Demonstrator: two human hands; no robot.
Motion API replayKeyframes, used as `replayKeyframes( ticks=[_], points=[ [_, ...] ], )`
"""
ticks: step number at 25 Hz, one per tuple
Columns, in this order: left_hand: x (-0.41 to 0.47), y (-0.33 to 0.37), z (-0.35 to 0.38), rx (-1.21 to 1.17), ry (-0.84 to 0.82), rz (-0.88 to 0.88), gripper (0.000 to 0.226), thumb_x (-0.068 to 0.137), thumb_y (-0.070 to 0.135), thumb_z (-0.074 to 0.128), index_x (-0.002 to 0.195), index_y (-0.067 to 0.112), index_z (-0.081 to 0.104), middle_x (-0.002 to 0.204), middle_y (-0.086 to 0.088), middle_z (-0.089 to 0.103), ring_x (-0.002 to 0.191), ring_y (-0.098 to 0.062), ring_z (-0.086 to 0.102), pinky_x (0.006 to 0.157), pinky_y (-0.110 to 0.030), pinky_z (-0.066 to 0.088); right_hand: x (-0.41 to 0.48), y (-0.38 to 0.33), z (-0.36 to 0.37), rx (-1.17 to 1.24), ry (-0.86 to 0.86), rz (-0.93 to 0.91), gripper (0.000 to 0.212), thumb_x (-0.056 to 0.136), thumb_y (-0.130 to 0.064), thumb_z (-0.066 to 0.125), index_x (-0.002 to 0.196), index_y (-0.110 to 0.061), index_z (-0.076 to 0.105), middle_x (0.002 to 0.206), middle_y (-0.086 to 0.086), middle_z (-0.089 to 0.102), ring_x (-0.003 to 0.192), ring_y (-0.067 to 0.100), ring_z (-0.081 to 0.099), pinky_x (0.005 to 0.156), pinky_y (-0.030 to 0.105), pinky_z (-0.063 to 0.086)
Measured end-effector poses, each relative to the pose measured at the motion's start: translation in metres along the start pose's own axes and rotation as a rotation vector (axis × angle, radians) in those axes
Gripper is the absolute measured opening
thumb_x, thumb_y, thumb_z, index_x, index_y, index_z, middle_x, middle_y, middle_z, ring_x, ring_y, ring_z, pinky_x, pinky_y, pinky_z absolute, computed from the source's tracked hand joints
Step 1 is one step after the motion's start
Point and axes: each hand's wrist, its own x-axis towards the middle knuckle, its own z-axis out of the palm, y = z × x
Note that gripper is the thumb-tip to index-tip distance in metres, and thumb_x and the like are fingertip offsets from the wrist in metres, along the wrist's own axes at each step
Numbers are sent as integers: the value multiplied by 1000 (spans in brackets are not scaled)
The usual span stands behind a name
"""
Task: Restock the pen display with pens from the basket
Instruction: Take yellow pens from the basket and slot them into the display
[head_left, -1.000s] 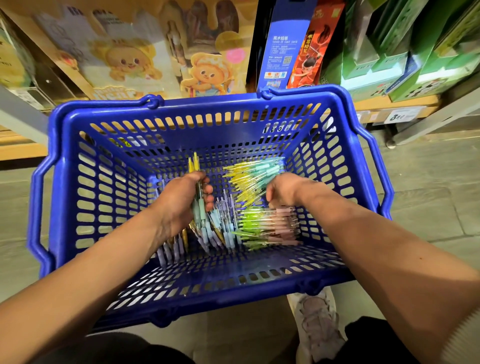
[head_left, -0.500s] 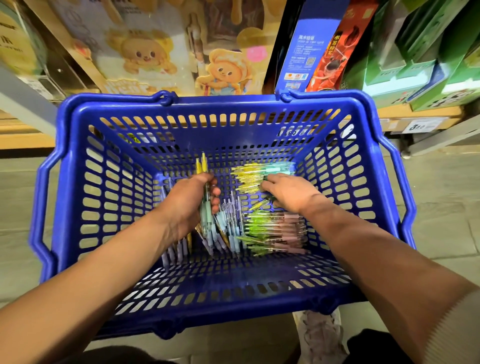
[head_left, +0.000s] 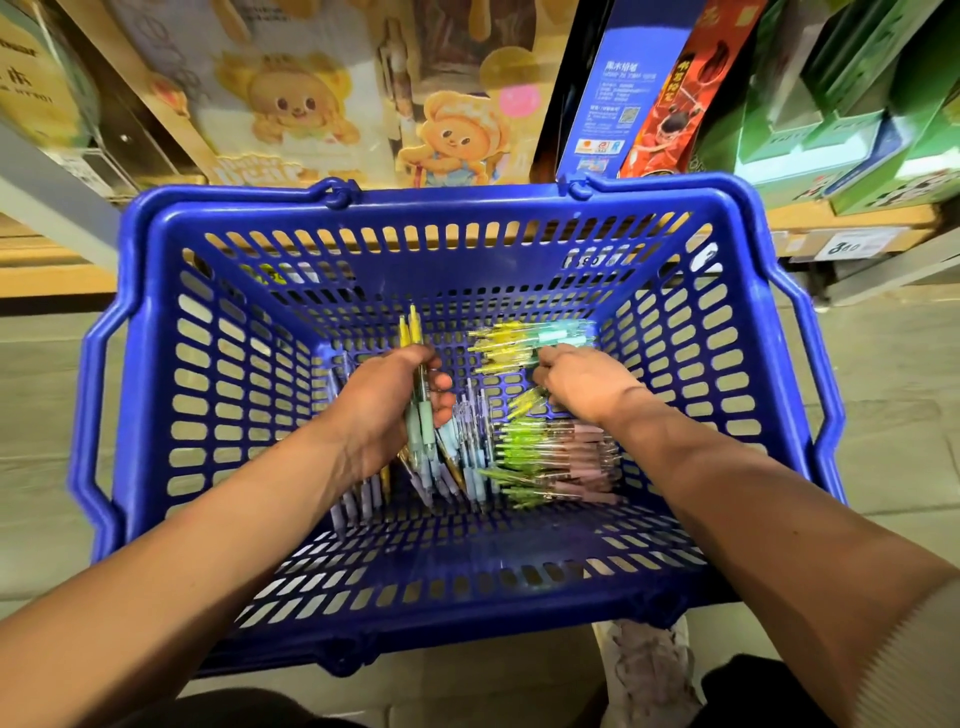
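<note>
A blue plastic basket (head_left: 156, 332) stands on the floor with many pens on its bottom. My left hand (head_left: 382, 405) grips a small bunch of pens (head_left: 415, 415) with yellow tops and pale green grips, held upright above lilac and blue pens (head_left: 470, 457). My right hand (head_left: 582, 389) reaches into the yellow and teal pens (head_left: 519, 340) at the far right, its fingertips down among them; whether they pinch one is hidden. Green and pink pens (head_left: 550, 460) lie below that hand. The pen display is not in view.
Shelves behind the basket hold cartoon-printed boxes (head_left: 457, 135), a blue box (head_left: 618, 104), a red box (head_left: 675, 114) and green boxes (head_left: 857, 119). A price tag (head_left: 852, 244) hangs on the shelf edge at right. My shoe (head_left: 649, 670) shows below the basket.
My right hand has moved from the green and pink pens up to the yellow and teal ones. My left hand keeps its bunch of pens.
</note>
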Motion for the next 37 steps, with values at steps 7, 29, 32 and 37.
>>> replayKeyframes(
  ticks=[7, 29, 32, 37],
  points=[
    [-7, 4, 7, -9, 4, 27, 23, 110, 18, 43, 120, 3, 57, 114, -20, 75, 92, -27, 74, 79, -42, 64, -1, -7, -11, -125, -20, -54, 24, 96, -8, 58, 118, -15, 63, 117, 7, 59, 110, 32, 60, 87, 42, 52],
    [4, -1, -2, -23, 35, 33, 30, 107, 31, 50, 104, 9, 69, 75, -6, 68, 57, -15, 61, 48, -28, 51, -2, -85, -96, 1615, -154, -49, 46, 85, -10, 79, 128, -9, 62, 102, 7, 78, 98, 21, 74, 91, 33, 59],
    [7, -2, -5, 0, 86, 40, 16, 105, 21, 53, 98, 10, 60, 75, -5, 65, 55, -15, 50, 46, -26, 45, 10, -50, -89, 1119, -22, 132, 31, 91, -17, 70, 122, -17, 66, 106, 0, 76, 94, 13, 73, 92, 28, 57],
    [6, -1, -9, 8, 20, 58, 17, 103, 18, 52, 87, 15, 53, 64, 1, 47, 52, -14, 44, 50, -29, 40, 16, -15, -42, 299, 21, 195, 47, 91, -4, 66, 132, -26, 59, 132, 1, 56, 109, 27, 64, 92, 35, 55]
  ],
)
